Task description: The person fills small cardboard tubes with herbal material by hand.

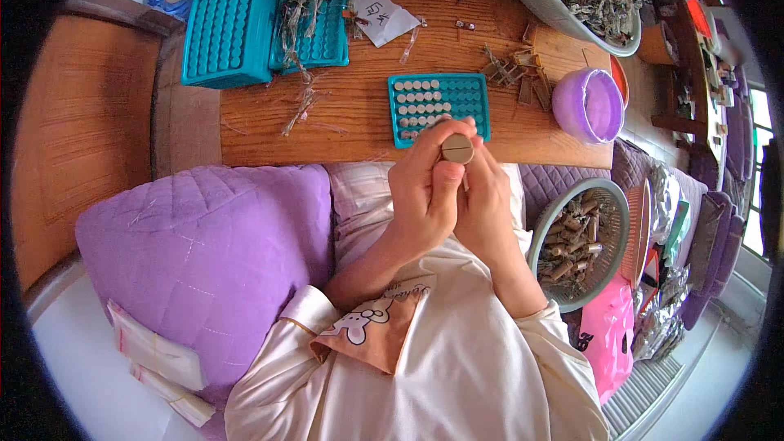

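Close together in front of my chest, my two hands meet around a small brownish-grey cylinder. The slotted round end of the cylinder point(457, 148) faces up. My left hand point(422, 190) is closed on it, with thumb and forefinger at its side. Curled against the left, my right hand point(485, 206) is closed too, but its fingertips are partly hidden and what they grip does not show. Just beyond the hands lies a teal tray point(467, 91) on the wooden table. Rows of similar round pieces point(420, 98) fill its left part, while several sockets on the right are bare.
At the far left stand stacked teal trays point(233, 31) and a bundle of wires point(299, 28). Brown clips point(523, 73) and a purple bowl point(590, 104) sit at right. A grey basket point(618, 233) of metal pieces stands beside my right arm. Larger tubs line the back.
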Action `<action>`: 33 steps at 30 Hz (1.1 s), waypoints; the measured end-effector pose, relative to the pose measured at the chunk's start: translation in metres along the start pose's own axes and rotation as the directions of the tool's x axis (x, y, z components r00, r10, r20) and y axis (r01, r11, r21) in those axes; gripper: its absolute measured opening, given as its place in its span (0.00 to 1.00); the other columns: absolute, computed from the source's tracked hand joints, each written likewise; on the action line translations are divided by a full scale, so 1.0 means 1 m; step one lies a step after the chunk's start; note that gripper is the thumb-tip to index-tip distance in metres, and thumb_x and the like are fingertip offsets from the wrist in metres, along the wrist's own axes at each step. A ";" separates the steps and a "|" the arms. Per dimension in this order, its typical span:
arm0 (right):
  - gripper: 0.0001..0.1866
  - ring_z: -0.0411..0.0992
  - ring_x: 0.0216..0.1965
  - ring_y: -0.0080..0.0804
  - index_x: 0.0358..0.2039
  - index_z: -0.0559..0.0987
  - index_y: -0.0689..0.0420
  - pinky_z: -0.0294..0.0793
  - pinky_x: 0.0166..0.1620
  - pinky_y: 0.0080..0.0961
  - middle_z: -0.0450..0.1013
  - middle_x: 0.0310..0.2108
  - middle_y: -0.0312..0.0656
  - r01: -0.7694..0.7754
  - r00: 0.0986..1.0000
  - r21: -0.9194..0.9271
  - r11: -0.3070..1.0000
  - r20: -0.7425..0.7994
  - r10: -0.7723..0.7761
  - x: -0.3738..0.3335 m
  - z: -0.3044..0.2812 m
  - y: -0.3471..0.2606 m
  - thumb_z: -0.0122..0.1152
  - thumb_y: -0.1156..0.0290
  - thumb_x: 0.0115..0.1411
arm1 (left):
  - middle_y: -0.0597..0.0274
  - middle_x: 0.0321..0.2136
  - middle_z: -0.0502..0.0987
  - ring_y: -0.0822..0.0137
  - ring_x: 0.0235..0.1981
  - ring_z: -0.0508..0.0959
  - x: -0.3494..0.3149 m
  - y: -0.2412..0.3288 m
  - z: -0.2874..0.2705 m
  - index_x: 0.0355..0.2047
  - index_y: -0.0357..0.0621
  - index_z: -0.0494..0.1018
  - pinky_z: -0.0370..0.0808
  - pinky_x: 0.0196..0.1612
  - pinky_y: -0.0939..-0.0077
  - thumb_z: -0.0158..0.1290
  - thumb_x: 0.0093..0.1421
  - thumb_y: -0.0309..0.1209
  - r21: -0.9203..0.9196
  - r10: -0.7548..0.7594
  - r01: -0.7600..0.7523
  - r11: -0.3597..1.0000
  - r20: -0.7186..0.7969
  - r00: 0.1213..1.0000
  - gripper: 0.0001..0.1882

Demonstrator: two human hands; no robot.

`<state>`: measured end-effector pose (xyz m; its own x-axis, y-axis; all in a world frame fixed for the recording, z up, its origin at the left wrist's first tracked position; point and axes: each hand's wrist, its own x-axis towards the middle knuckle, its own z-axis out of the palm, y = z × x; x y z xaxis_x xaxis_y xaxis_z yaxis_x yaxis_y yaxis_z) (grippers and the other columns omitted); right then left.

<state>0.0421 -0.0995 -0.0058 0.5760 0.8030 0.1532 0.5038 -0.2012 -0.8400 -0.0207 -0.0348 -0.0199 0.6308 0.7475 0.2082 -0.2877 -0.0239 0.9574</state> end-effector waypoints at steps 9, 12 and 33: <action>0.15 0.66 0.27 0.48 0.36 0.65 0.62 0.67 0.28 0.33 0.66 0.27 0.50 0.157 0.985 -0.130 0.979 -0.051 -0.164 -0.007 0.010 0.002 0.53 0.77 0.44 | 0.56 0.32 0.69 0.65 0.35 0.70 -0.002 -0.010 -0.001 0.37 0.35 0.63 0.65 0.41 0.75 0.33 0.55 0.52 -0.355 -0.053 0.093 0.930 0.120 0.991 0.28; 0.17 0.66 0.28 0.47 0.37 0.65 0.62 0.67 0.29 0.33 0.66 0.29 0.50 0.216 0.966 -0.054 0.975 -0.132 -0.221 -0.007 0.011 0.006 0.54 0.77 0.43 | 0.55 0.36 0.67 0.67 0.39 0.68 -0.001 -0.013 0.000 0.38 0.36 0.61 0.62 0.44 0.74 0.34 0.53 0.55 -0.444 -0.058 0.135 0.886 0.182 0.982 0.31; 0.12 0.67 0.25 0.27 0.31 0.73 0.61 0.66 0.29 0.22 0.69 0.24 0.41 -0.215 0.964 -0.029 0.976 0.156 0.217 0.018 -0.082 0.003 0.56 0.80 0.42 | 0.65 0.24 0.63 0.70 0.29 0.68 0.014 -0.022 -0.002 0.38 0.46 0.58 0.69 0.35 0.76 0.43 0.51 0.52 -0.778 -0.352 0.282 0.562 0.083 0.932 0.24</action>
<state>0.1069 -0.1320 0.0370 0.5643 0.8174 -0.1158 0.3868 -0.3857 -0.8376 -0.0066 -0.0227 -0.0380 0.7494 0.6500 -0.1262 -0.5443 0.7133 0.4414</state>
